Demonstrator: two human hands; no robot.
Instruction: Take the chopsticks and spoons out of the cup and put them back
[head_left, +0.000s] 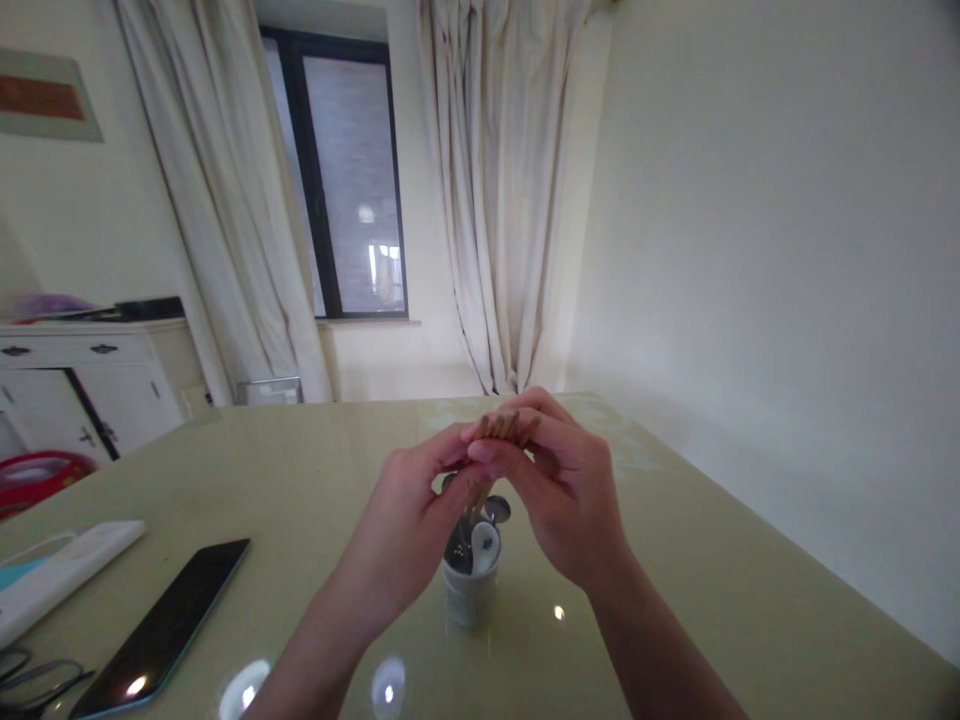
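Brown wooden sticks (504, 428) bundled above white cylindrical cup (471, 600) with white round-bowled spoon (486, 545), on glossy greenish desk (720, 590). Left hand (412, 505) and right hand (566, 475) both closed around bundle near top. Step seems gathering, evening ends; next move calls for steady grip. Lower ends: cannot tell if inside cup.

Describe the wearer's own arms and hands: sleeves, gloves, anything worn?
Left hand and right hand are both ungloved. No sleeve shows on either forearm as far as the frame reaches. No watch, bracelet, ring, cable or marking is visible.
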